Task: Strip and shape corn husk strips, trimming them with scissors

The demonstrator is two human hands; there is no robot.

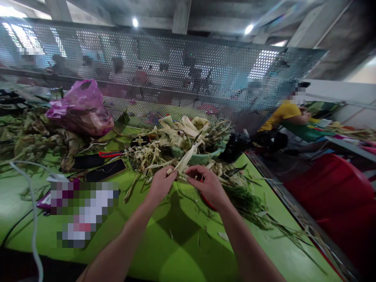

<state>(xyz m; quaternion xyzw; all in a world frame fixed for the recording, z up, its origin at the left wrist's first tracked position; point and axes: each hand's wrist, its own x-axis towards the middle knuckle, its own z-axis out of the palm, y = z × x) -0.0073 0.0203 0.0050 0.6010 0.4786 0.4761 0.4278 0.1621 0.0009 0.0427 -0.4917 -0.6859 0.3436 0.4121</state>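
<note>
Pale dried corn husk [188, 157] rises from between my two hands in front of a heap of plant scraps. My left hand [163, 183] is closed, thumb and fingers pinching the husk's lower end. Close on its right, my right hand [208, 184] has its fingers curled and pinches at a thin strip at the same end. A red curved edge [209, 203], perhaps a scissor handle, shows beneath my right hand; most of it is hidden. Behind the husk stands a pale green basket [199, 158] heaped with more husks [188, 127].
A red utility knife [111, 154] and a dark phone [105, 170] lie at left. Beyond them sits a purple plastic bag [80, 109]. Green stems [243, 201] spread at right, near a black bag [235, 147]. A perforated metal screen [147, 70] stands behind. A person in yellow [286, 111] sits right.
</note>
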